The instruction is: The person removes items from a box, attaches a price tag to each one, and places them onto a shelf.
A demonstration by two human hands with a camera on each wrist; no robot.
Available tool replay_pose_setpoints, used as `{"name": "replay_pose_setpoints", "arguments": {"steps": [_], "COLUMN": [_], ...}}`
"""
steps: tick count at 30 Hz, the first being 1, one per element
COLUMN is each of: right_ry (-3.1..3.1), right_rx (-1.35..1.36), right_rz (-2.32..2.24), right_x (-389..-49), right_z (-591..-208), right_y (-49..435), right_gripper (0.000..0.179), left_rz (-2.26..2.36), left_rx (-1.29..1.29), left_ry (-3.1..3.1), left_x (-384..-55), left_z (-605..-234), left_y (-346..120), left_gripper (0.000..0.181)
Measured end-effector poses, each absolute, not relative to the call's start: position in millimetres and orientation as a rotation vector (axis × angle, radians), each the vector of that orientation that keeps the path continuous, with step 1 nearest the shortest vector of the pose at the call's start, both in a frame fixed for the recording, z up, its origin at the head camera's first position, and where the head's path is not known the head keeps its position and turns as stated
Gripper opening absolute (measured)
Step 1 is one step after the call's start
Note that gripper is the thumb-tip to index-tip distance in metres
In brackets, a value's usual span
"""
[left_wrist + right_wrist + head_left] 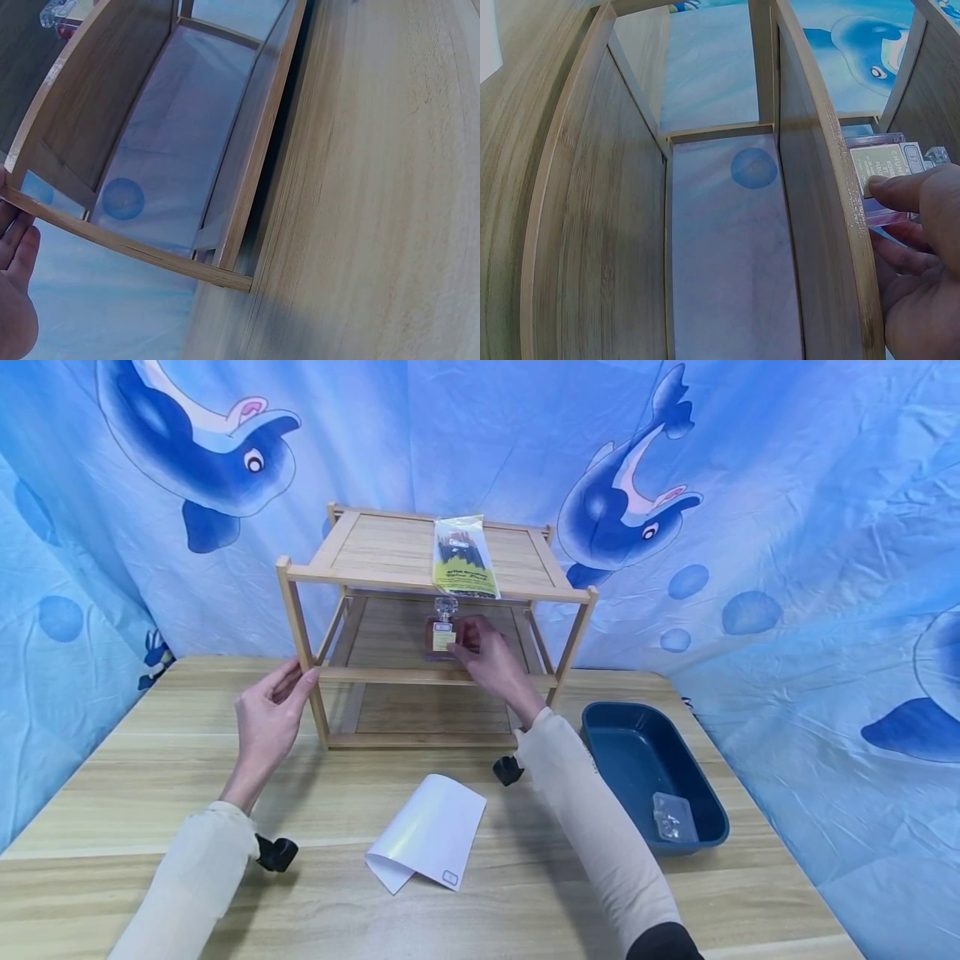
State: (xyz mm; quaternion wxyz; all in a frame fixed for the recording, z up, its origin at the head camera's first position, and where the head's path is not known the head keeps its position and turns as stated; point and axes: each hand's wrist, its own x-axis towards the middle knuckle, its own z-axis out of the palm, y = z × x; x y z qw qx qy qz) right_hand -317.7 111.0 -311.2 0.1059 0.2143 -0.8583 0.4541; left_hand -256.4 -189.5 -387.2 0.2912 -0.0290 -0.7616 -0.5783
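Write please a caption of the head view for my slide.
A person's right hand holds a perfume bottle at the middle shelf of a wooden rack, the left hand gripping its frame.

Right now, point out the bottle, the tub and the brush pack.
Bottle (442, 638): head view, on its front label.
Tub (636, 767): head view, on its bare floor.
Brush pack (464, 558): head view, middle of its front.

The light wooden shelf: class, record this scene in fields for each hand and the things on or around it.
Left hand: holds front left post of the light wooden shelf
Right hand: pinches clear, pink-tinted square bottle
Bottle position: above middle tier; contact unclear
On top: flat yellow-and-clear brush packet, overhanging front edge
Front right of shelf: dark blue rectangular plastic tub holding small clear plastic case
In front: curled white sheet on pale wood-grain table
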Motion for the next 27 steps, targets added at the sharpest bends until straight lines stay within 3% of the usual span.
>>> {"name": "replay_pose_setpoints", "arguments": {"steps": [17, 27], "right_ry": [-2.474, -2.359], "right_rx": [0.638, 0.611], "right_rz": [1.367, 1.379], "right_x": [-313, -298], "right_z": [-313, -318], "right_y": [118, 128], "right_gripper": [0.048, 0.045], "left_rz": [-1.578, -1.566], "left_rx": [-0.071, -0.082], "left_ry": [-1.971, -1.959], "left_x": [-259, -260], "left_z": [-392, -391], "left_y": [-187, -185], "left_gripper": [0.043, 0.042]}}
